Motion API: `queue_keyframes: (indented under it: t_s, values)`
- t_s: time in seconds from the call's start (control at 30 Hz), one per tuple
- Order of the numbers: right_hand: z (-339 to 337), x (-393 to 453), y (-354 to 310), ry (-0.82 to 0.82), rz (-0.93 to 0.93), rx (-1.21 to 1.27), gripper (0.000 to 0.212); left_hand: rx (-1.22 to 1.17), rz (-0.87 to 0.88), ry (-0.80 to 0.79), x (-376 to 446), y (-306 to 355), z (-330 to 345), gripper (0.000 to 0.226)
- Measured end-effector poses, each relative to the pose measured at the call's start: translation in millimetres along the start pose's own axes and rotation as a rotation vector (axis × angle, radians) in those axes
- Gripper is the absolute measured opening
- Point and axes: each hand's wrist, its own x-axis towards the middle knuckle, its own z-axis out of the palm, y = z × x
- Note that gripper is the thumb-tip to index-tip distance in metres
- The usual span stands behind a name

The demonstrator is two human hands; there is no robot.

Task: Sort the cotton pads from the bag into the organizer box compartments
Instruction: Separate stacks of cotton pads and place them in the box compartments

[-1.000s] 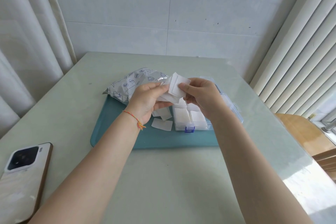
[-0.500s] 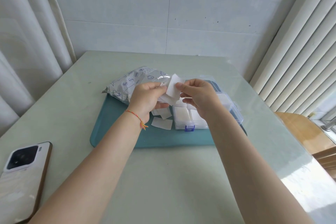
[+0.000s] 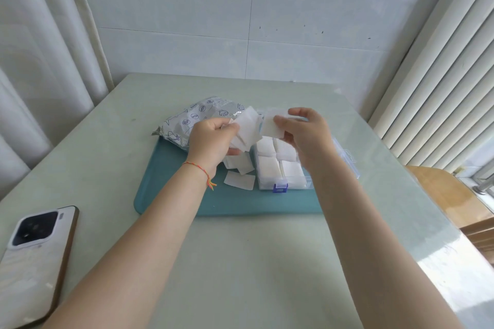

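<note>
One phone [image 3: 37, 256] overhangs the table [image 3: 240, 262] near-left edge. The left hand [image 3: 211, 141] grips a small stack of pads [image 3: 247, 129], count unclear. The right hand [image 3: 304, 136] pinches one pad [image 3: 271, 125] above the organizer box [image 3: 280, 168]; four filled compartments show. Roughly three loose pads [image 3: 239, 180] lie on the tray [image 3: 227, 200] beside one bag [image 3: 195, 117].

Left hand [image 3: 213, 139] holds a small stack of cotton pads [image 3: 247, 128]; right hand [image 3: 304, 133] pinches one pad [image 3: 271, 125] above the organizer box [image 3: 280, 171] on the teal tray [image 3: 171, 195].
</note>
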Motion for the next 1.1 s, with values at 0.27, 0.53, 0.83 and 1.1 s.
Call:
queue_keyframes:
  t_s: [0.27,0.53,0.83,1.1]
  values:
    - [0.4,-9.6,-7.5,-0.319,-0.096,-0.347,0.011,-0.028,-0.104,-0.195,0.7,3.0,-5.2,0.008]
    - [13.8,-7.4,7.5,-0.113,-0.174,-0.459,0.016,-0.129,-0.127,-0.261,-2.7,1.4,2.5,0.008]
    - [14.2,-11.1,5.0,-0.145,-0.069,-0.311,0.014,-0.076,-0.104,-0.248,-1.7,-3.7,6.2,0.015]
    - [10.4,-11.1,3.6,-0.210,-0.190,-0.528,0.012,-0.254,-0.236,-0.282,-2.9,1.9,4.0,0.017]
